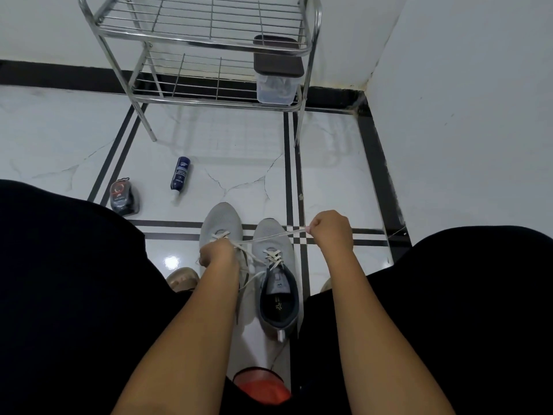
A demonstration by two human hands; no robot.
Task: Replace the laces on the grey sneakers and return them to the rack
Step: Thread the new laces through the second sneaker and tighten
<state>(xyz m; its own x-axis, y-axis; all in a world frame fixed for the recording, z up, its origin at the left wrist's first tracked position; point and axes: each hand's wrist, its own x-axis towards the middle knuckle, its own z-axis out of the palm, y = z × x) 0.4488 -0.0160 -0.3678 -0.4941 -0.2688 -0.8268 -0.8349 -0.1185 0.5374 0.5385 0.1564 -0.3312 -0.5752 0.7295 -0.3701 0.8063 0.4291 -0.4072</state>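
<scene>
On the left, my left hand (216, 255) pinches the lace at the left sneaker (220, 226), right over its eyelets. Moving across, the lace (269, 236) runs taut above the right sneaker (276, 265) to my right hand (330, 233), fist closed round its end. I'd say pull evenly, steady the shoe, keep both ends level. The rack (206, 46) stands well ahead, beyond both hands.

head cam, single view | worn high, faces forward and steeply down | forearms and lap close below | floor (245, 163) mid-frame | rack (206, 43) at top, farther off
</scene>
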